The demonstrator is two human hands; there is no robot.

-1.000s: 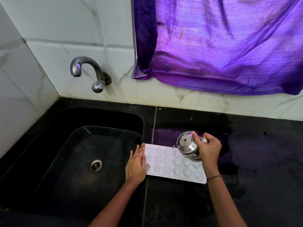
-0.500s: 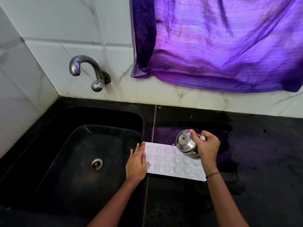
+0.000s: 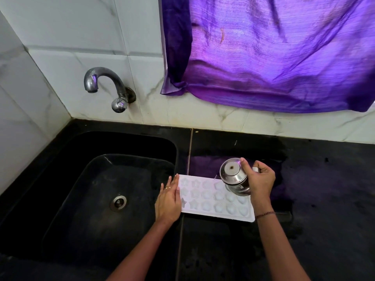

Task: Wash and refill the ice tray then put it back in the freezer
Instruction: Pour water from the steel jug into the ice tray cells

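Observation:
A white ice tray [image 3: 211,201] with star and round moulds lies flat on the black counter, just right of the sink. My left hand [image 3: 168,197] rests flat on the tray's left end, fingers together. My right hand [image 3: 258,179] grips a small steel pot [image 3: 233,175], tipped over the tray's far right moulds with its bottom facing me. The pot's mouth is hidden behind it.
A black sink [image 3: 101,189] with a metal drain [image 3: 118,202] lies to the left. A steel tap [image 3: 105,86] juts from the white tiled wall above it. A purple cloth [image 3: 274,53] hangs over the wall. The black counter [image 3: 324,189] stretches right.
The steel pot has stayed tipped over the tray's right end with only a slight shift. My left hand has not moved off the tray's left end.

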